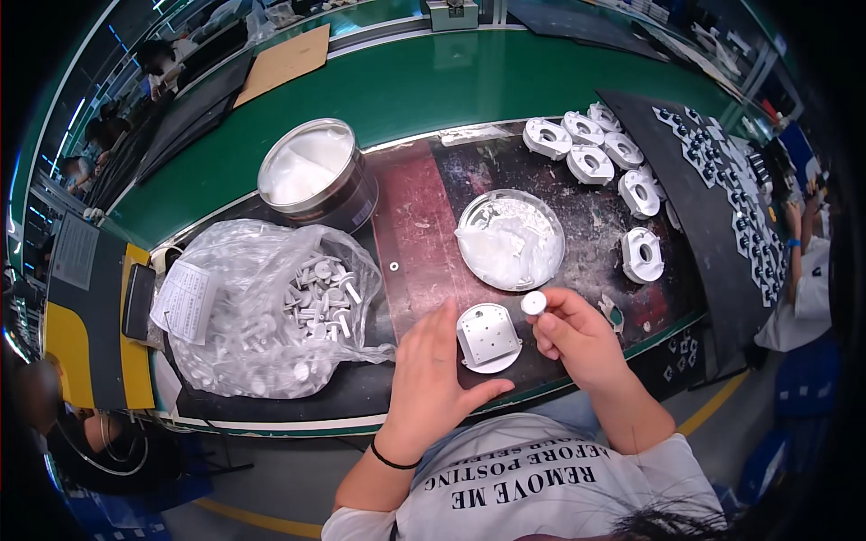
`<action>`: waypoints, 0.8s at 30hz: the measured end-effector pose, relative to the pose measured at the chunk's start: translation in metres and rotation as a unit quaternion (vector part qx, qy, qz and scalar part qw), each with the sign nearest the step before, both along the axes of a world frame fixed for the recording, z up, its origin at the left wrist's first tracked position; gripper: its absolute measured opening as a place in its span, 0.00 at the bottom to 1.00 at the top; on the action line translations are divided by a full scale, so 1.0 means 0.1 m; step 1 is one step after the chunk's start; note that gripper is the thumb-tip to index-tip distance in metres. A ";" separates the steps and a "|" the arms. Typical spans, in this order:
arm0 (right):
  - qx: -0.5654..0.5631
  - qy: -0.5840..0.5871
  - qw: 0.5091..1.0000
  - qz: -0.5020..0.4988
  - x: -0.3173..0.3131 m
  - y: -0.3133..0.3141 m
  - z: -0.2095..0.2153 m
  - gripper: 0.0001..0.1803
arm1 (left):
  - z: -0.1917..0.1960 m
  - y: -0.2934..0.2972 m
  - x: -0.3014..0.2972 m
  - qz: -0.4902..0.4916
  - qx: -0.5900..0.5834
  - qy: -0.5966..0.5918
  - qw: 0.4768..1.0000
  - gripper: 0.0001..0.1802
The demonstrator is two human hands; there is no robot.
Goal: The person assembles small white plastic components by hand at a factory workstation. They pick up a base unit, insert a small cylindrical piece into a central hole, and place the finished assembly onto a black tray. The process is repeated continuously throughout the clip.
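Observation:
My left hand [428,371] lies beside a white round-based part [490,339] with a squarish raised face and several small holes. Its fingers are stretched out together and the thumb stands apart, near the part's lower edge; whether the fingers touch it I cannot tell. Between thumb and fingertips, my right hand [579,335] pinches a small white disc-headed piece [533,303], its round face turned up. Any stem behind the disc is hidden. Just beyond both hands sits a round metal dish [557,223] holding a whitish translucent, grease-like mass and a plastic film.
A clear plastic bag [221,298] of white stemmed pieces [317,298] is at left, below a metal tin [356,200] with white contents. Several white ring-shaped housings [591,165] stand far right, beside a black board [672,171] bearing small parts. A tiny white ring [394,266] lies mid-table.

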State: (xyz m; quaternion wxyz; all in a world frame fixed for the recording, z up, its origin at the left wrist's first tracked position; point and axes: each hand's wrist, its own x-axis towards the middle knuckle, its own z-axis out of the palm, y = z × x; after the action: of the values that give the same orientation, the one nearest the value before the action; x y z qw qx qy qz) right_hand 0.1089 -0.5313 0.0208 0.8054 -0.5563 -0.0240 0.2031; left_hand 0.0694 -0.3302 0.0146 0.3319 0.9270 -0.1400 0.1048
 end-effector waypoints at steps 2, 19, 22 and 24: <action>0.009 -0.001 1.000 0.005 -0.01 -0.02 0.00 0.16 | -0.02 -0.03 0.03 -0.012 0.002 0.002 1.000 0.60; -0.034 -0.037 0.997 0.061 0.05 0.04 0.05 0.09 | 0.00 -0.14 -0.04 -0.085 -0.059 -0.069 0.992 0.63; -0.026 -0.056 0.997 0.056 0.03 0.04 0.00 0.09 | 0.00 -0.15 -0.04 -0.099 -0.064 -0.085 0.989 0.63; -0.022 -0.051 0.997 0.059 0.02 0.04 0.01 0.09 | 0.01 -0.16 -0.05 -0.094 -0.062 -0.087 0.990 0.63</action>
State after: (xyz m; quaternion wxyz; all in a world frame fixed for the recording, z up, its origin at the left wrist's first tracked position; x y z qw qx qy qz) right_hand 0.1112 -0.5275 0.0216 0.7774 -0.5813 -0.0933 0.2217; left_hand 0.0647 -0.3461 0.0155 0.3840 0.8745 -0.2479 0.1622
